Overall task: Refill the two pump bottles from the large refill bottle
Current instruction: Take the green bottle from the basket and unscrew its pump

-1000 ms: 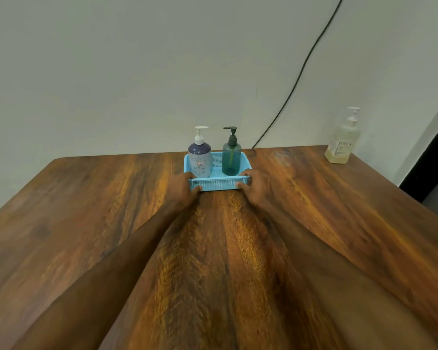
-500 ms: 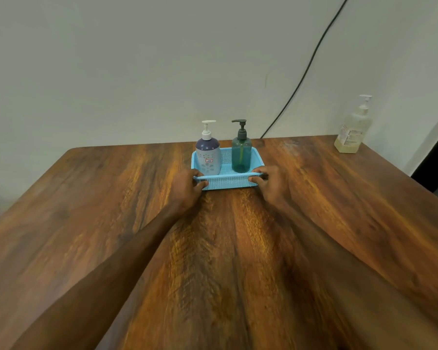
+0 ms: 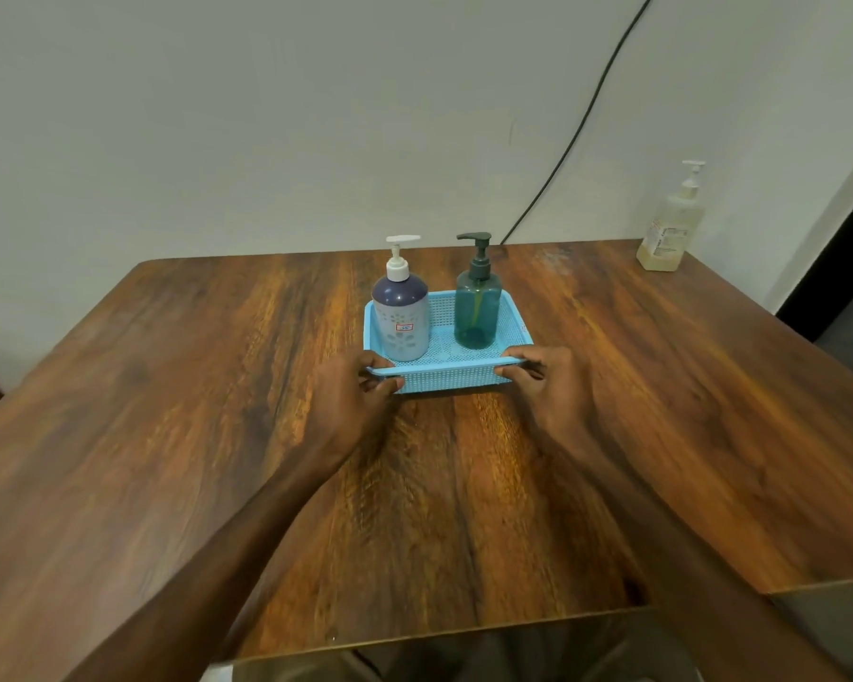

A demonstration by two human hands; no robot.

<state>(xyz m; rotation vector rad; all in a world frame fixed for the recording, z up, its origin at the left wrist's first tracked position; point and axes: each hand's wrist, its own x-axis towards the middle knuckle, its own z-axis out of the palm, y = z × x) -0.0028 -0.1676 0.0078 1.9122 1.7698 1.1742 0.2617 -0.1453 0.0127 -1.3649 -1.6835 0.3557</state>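
1. Pump bottles, two of them, stand upright in a shallow light-blue perforated plastic basket [image 3: 512,307] just above the centre of the frame, on a dark brown wood-grain table [image 3: 168,435].
2. At the basket's left end stands the round grey-and-navy pump bottle with a white pump head [image 3: 400,315]; it bears a small red-edged label.
3. At the right end stands the translucent teal pump bottle with a dark pump head [image 3: 477,307], apart from the first one.
4. Far off at the upper right of the frame, near the table's corner and the pale wall, stands the large clear refill bottle of yellowish liquid with a white pump [image 3: 670,228].
5. At the basket's near-left corner, the left hand [image 3: 350,391] is closed on the near rim, thumb on top and fingers curled under.
6. At the near-right corner, the right hand [image 3: 550,381] pinches the rim the same way.
7. Across the wall, a black cable [image 3: 582,120] runs down from the upper right to the table's far edge.
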